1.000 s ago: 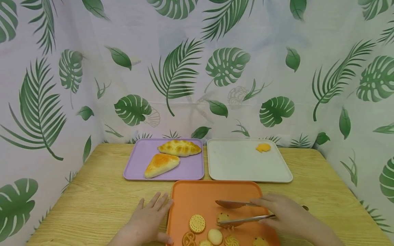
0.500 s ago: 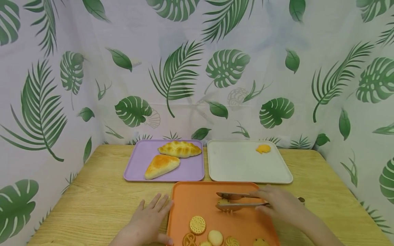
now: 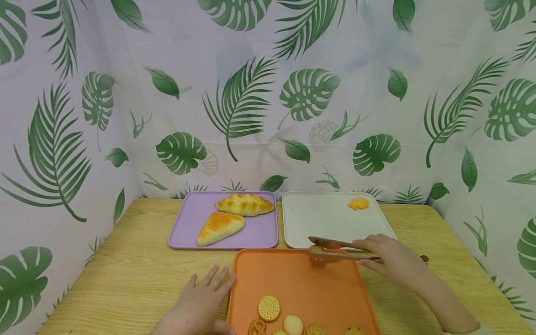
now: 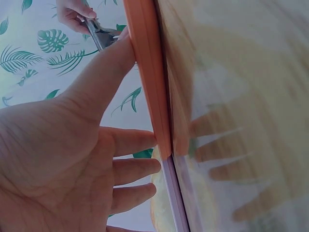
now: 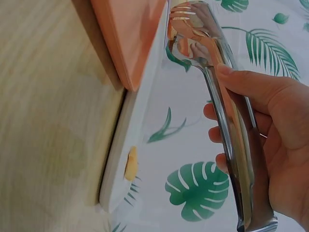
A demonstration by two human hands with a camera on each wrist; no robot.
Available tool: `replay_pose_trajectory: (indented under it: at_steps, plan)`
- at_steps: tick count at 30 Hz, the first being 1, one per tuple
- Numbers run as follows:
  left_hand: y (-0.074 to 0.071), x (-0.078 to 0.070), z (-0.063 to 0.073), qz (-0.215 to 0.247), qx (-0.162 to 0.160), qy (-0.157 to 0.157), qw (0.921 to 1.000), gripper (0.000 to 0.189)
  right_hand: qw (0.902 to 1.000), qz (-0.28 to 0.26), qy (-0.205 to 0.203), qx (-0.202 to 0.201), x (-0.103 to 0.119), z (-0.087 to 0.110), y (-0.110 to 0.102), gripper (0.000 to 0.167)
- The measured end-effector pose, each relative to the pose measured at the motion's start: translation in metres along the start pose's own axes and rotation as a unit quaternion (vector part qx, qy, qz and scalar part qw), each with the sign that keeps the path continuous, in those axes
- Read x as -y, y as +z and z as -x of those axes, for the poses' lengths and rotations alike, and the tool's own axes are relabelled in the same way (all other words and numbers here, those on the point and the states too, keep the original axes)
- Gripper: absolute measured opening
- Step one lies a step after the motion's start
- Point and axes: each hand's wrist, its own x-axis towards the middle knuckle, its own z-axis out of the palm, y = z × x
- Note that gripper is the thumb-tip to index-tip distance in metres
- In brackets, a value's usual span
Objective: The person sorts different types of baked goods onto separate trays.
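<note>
Metal tongs [image 3: 345, 253] are gripped in my right hand [image 3: 393, 260], thumb on one arm and fingers on the other, as the right wrist view shows. Between the tongs' tips is a round cookie with dark chips [image 3: 317, 250], held above the far edge of the orange tray [image 3: 289, 274] and mostly hidden by the tips. My left hand [image 3: 197, 300] lies at that tray's left side with fingers spread. In the left wrist view its thumb touches the orange rim [image 4: 147, 72]. Several cookies, among them a round dotted one [image 3: 269, 308], lie at the tray's near end.
Behind stands a purple tray [image 3: 184, 228] holding a braided bread [image 3: 244, 204] and a triangular bread [image 3: 219, 228]. To its right, a white tray [image 3: 318, 218] bears a small orange fish-shaped cracker [image 3: 358, 204]. Leaf-printed cloth [image 3: 259, 93] walls the wooden table.
My right hand has lifted the chip cookie with the tongs and moved away from me, from the middle of the orange tray to its far edge. The left hand stays put.
</note>
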Motion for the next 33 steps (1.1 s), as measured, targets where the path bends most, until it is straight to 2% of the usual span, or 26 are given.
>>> replay_pose_trajectory:
  at_steps: [11,18,23,26,33]
  plan:
    - [0.001,-0.002,0.001,-0.005,0.002,-0.002,1.0,0.109,0.9968,-0.01,0.079,0.008,-0.037,-0.003,-0.019,0.041]
    - [0.001,-0.002,0.002,-0.006,0.0,0.002,1.0,0.108,0.9951,-0.026,0.094,-0.016,-0.067,0.004,-0.019,0.038]
    - [0.0,-0.002,0.002,-0.001,0.007,0.002,1.0,0.108,0.994,-0.017,0.104,-0.03,-0.083,0.012,-0.014,0.039]
    - [0.0,-0.002,0.001,-0.001,0.01,0.0,1.0,0.109,0.9928,-0.013,0.118,-0.02,-0.091,0.016,-0.009,0.04]
    - [0.0,-0.001,0.0,0.0,0.01,-0.003,0.9999,0.11,0.9885,-0.004,0.148,0.032,-0.108,0.021,0.0,0.047]
